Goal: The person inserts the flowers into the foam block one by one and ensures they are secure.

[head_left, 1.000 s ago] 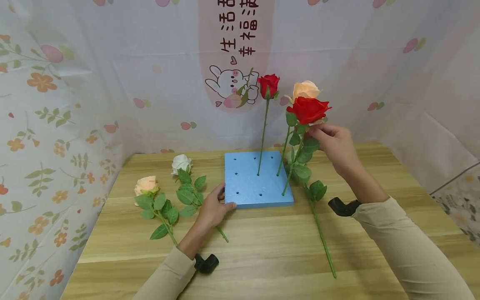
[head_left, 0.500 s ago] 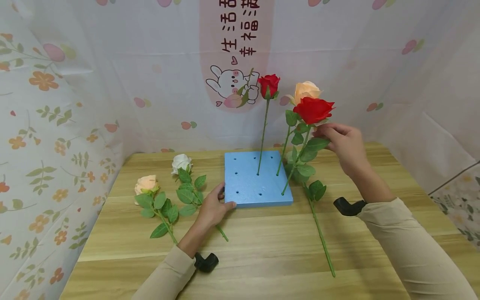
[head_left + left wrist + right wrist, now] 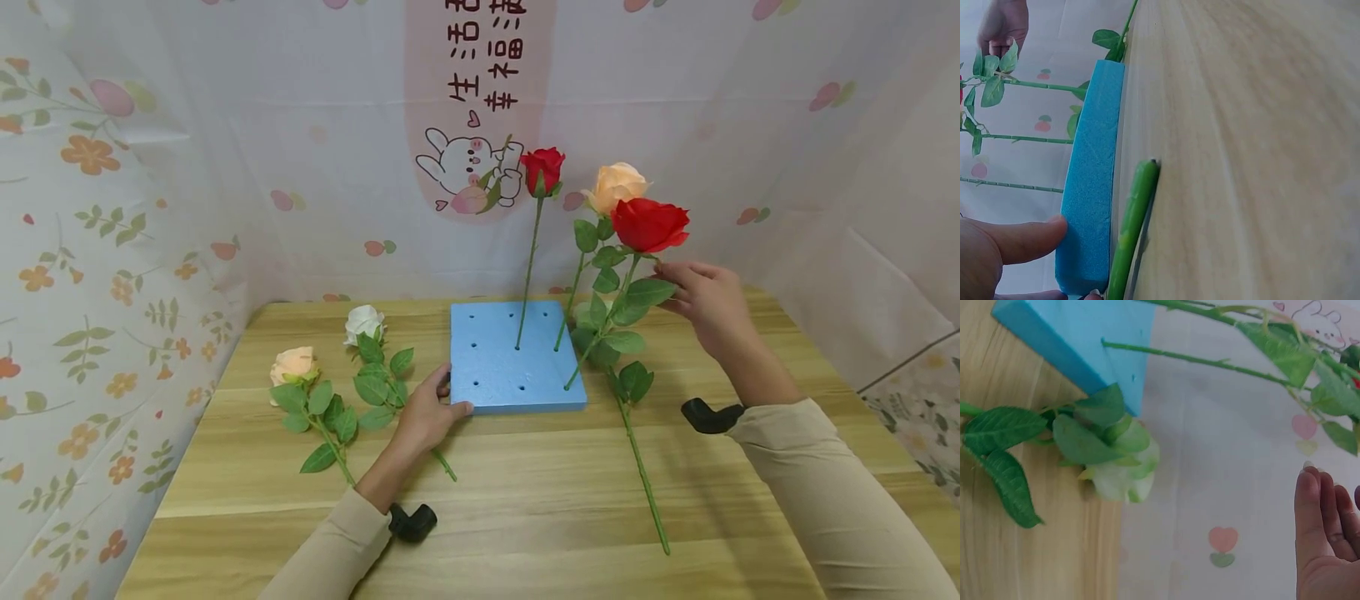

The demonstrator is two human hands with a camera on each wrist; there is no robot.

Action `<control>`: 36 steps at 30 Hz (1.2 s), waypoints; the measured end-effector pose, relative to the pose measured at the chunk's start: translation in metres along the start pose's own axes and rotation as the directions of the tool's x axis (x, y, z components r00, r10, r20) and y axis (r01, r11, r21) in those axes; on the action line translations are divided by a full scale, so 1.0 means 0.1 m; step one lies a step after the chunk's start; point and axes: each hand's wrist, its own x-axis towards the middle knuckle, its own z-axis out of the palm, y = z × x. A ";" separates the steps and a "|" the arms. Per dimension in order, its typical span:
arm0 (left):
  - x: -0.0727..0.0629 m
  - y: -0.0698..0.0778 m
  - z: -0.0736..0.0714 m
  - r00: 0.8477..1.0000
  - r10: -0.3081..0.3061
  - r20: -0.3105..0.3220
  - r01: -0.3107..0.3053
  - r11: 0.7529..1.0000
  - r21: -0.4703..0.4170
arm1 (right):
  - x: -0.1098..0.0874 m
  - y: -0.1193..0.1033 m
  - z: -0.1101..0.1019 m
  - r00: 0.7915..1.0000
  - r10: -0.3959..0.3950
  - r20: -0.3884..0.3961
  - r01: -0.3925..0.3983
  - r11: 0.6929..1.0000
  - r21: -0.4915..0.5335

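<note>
My left hand [image 3: 429, 414] grips the near left corner of a blue foam board [image 3: 498, 367] with small holes. In the left wrist view its thumb [image 3: 1029, 240] lies on the board's edge. A leafy red rose [image 3: 651, 225] stands in the near right hole, leaning right. Just right of its stem is my right hand [image 3: 708, 304], fingertips close below the bloom. The right wrist view shows that hand's fingers [image 3: 1308, 506] nearly straight, with nothing seen between them. A smaller red rose [image 3: 543, 171] and a peach rose [image 3: 618, 187] stand in holes farther back.
Left of the board, a peach rose [image 3: 294, 367] and a white rose [image 3: 365, 325] lie on the wooden table [image 3: 525, 500]. A pale rose [image 3: 1125, 459] lies right of the board, its stem [image 3: 645, 483] toward the front. Patterned cloth [image 3: 337, 167] hangs behind.
My right hand has moved right and slightly down, its fingertips now farther from the stem. The leafy red rose has tilted further right. My left hand has stayed on the board.
</note>
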 end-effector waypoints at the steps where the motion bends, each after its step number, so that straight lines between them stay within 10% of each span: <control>1: 0.00 0.01 0.00 1.000 0.001 -0.001 -0.001 1.000 0.001 | 0.00 0.01 -0.02 1.000 0.013 0.004 -0.013 1.000 0.005; 17: -0.01 0.01 0.00 1.000 0.021 -0.002 -0.021 1.000 -0.016 | 0.12 0.33 -0.30 0.963 0.210 0.166 -0.194 0.975 -0.109; 27: -0.01 0.03 0.00 0.999 0.035 0.003 -0.035 0.999 -0.016 | 0.17 0.53 -0.42 0.901 0.399 0.172 -0.310 0.868 -0.388; 36: -0.01 0.02 0.00 1.000 0.019 -0.001 -0.019 1.000 -0.009 | 0.22 0.72 -0.54 0.869 0.468 0.160 -0.366 0.826 -0.429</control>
